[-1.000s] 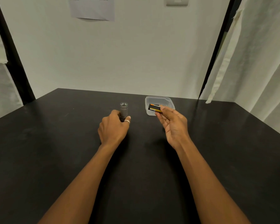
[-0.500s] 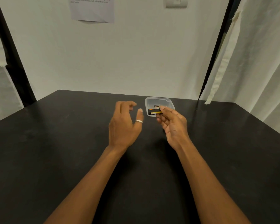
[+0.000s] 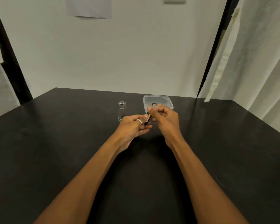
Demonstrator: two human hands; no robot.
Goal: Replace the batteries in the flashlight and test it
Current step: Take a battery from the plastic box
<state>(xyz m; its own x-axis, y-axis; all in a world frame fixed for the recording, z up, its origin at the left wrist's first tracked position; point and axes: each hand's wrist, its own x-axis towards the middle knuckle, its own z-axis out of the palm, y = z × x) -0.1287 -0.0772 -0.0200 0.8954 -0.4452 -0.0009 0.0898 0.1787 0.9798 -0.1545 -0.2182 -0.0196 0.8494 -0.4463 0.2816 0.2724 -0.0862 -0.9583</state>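
A silver flashlight body (image 3: 121, 110) stands upright on the black table (image 3: 71, 143), its open end up, with no hand on it. My right hand (image 3: 166, 120) pinches the upper end of a black and yellow battery (image 3: 148, 118), which is tilted. My left hand (image 3: 132, 128), with a ring on it, meets it from the left. Its thumb and fingers close on the battery's lower end. Behind my hands sits a clear plastic container (image 3: 166, 101) holding more batteries (image 3: 157, 104).
A white wall rises behind the table's far edge, with a paper sheet (image 3: 89, 7) taped high up. White curtains (image 3: 252, 62) hang on the right, and a black post (image 3: 8, 50) stands at the left.
My left hand let go of the flashlight, lifted, and moved right to the battery. My right hand drew the battery back from the container and tilted it downward.
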